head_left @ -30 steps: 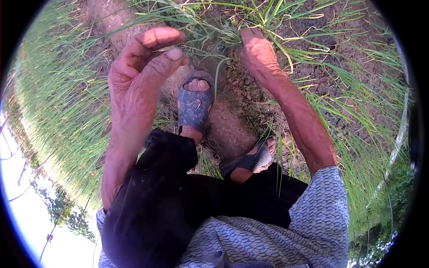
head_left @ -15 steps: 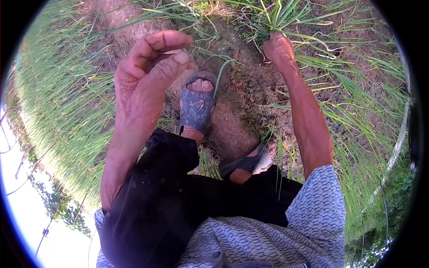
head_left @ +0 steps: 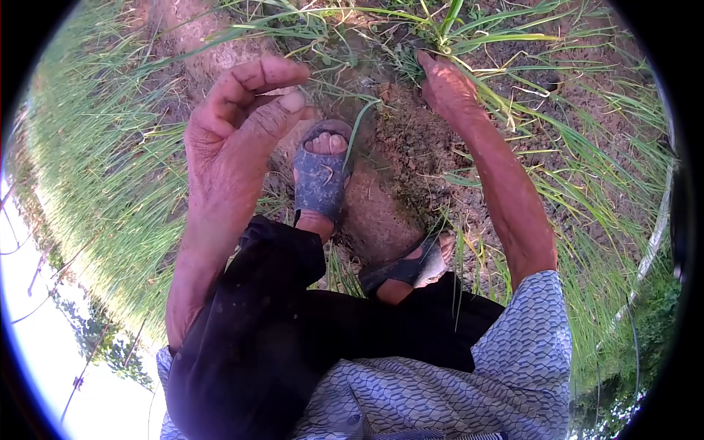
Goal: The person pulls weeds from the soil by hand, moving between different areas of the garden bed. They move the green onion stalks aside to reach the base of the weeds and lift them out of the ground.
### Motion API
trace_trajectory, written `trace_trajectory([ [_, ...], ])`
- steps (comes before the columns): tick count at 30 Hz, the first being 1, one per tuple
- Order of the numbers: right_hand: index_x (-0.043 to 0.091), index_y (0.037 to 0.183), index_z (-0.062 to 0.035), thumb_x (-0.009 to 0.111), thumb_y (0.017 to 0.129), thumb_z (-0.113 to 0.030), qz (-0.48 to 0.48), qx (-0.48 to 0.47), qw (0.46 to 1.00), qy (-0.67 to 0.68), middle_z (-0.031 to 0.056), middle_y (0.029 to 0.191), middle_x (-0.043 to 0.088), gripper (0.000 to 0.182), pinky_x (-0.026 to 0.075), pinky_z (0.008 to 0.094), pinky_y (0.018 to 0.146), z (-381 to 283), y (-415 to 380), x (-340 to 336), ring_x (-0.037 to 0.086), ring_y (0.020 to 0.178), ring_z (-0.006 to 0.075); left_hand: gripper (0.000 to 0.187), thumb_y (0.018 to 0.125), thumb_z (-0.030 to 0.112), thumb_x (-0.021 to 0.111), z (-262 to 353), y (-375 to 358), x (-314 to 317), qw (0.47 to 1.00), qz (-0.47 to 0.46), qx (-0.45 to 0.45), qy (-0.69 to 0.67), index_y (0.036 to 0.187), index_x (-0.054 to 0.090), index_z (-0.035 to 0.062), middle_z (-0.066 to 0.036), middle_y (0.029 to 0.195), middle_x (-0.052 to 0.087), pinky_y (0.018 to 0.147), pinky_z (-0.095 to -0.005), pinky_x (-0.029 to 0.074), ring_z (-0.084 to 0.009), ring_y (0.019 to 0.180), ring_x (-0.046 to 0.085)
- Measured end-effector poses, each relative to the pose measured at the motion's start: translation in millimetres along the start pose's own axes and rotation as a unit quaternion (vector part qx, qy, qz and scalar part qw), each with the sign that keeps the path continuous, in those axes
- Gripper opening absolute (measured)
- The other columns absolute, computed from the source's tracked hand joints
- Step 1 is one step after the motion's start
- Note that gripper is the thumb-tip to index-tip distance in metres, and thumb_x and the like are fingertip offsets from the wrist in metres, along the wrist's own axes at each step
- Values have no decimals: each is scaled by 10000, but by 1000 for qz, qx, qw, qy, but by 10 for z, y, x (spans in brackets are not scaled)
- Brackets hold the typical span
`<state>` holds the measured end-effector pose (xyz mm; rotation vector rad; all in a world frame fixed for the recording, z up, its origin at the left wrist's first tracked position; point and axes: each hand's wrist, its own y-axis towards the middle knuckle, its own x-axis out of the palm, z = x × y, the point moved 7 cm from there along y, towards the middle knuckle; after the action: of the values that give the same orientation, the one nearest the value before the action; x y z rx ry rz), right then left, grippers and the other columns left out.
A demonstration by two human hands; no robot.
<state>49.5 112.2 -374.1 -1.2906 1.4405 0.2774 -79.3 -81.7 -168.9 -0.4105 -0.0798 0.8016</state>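
Note:
My right hand (head_left: 449, 89) reaches to the soil at the top right. Its fingers close on a small leafy weed (head_left: 408, 63) beside the base of a clump of long green onion-like leaves (head_left: 446, 35); the fingertips are partly hidden. My left hand (head_left: 238, 121) is raised at the left above the ground, with nothing in it. Its fingers are curved, and a gap shows between thumb and forefinger.
My sandalled feet, one in a muddy blue sandal (head_left: 320, 180) and one in a dark sandal (head_left: 400, 268), stand on bare soil (head_left: 378, 213). Dense grass-like plants (head_left: 110, 183) grow at the left, with more rows at the right (head_left: 587, 198). A pale strip (head_left: 655, 246) runs along the right edge.
My right hand has shifted slightly left and toward me, away from the middle of the leaf clump, whose leaves have spread differently. My left hand has barely moved.

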Motion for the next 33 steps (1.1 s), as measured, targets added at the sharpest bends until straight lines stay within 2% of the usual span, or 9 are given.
trace_trajectory([
  [8, 524, 1344, -107, 508, 935, -381, 29, 180, 906, 381, 122, 1171, 637, 492, 480, 341, 801, 298, 167, 149, 630, 908, 231, 208, 883, 8, 627, 14, 27, -15, 1000, 7, 4, -6, 1091, 633, 8, -78, 1095, 659, 882, -288, 513, -136, 963, 618],
  [15, 603, 1094, -55, 581, 884, -115, 200, -168, 963, -72, 67, 815, 601, 220, 483, 316, 569, 221, 323, 212, 554, 665, 164, 208, 883, 11, 628, 1, 46, -60, 1000, 5, -2, 3, 1091, 635, 13, -70, 1093, 660, 893, -284, 501, -134, 951, 618],
  [17, 585, 1070, -1, 591, 860, -108, -36, 103, 927, 358, 75, 826, 595, 236, 473, 302, 508, 719, 476, 666, 550, 638, 161, 211, 882, 15, 630, -16, 48, -84, 1000, 10, 0, 12, 1093, 635, 14, -69, 1092, 660, 898, -283, 498, -130, 951, 615],
  [20, 542, 946, 59, 602, 829, -98, -161, 169, 830, 506, 110, 874, 574, 204, 394, 280, 411, 354, -49, 647, 527, 601, 149, 269, 914, 77, 618, -55, 49, -117, 999, -11, 5, 32, 1170, 592, 2, -117, 1167, 643, 891, -320, 514, -163, 975, 628],
  [23, 549, 983, 37, 537, 841, -14, 60, -313, 940, 124, 127, 803, 522, 151, 396, 286, 443, -111, -249, 290, 541, 620, 166, 269, 913, 86, 623, -93, 59, -135, 999, -7, 1, 37, 1168, 594, 4, -115, 1157, 647, 890, -319, 514, -161, 972, 628],
  [26, 548, 1101, 10, 523, 865, -15, -3, -142, 965, 222, 61, 735, 478, 239, 376, 287, 448, 189, 3, 335, 481, 560, 156, 268, 913, 92, 624, -76, 46, -112, 999, -6, -7, 33, 1165, 596, 5, -111, 1152, 647, 889, -316, 513, -161, 979, 625],
  [29, 531, 1233, -29, 578, 894, -115, -58, 134, 699, 700, -16, 672, 425, 353, 333, 287, 434, 474, 155, 539, 382, 490, 129, 265, 912, 89, 624, -66, 56, -98, 999, -9, -3, 48, 1161, 596, 2, -109, 1157, 646, 885, -311, 510, -163, 978, 625],
  [32, 515, 1311, -60, 678, 838, -179, -15, -86, 802, 591, 76, 817, 547, 514, 455, 355, 573, 356, 133, 207, 546, 664, 226, 215, 883, 25, 631, -41, 53, -50, 1000, -4, -18, 19, 1098, 630, 7, -63, 1093, 654, 904, -285, 494, -124, 972, 602],
  [33, 523, 1302, -64, 682, 829, -167, 158, -119, 913, 356, 114, 881, 571, 509, 484, 386, 642, 36, 66, 80, 584, 751, 269, 218, 883, 25, 630, -36, 56, -45, 1000, -3, -15, 14, 1100, 628, 6, -65, 1094, 653, 903, -285, 495, -126, 974, 601],
])
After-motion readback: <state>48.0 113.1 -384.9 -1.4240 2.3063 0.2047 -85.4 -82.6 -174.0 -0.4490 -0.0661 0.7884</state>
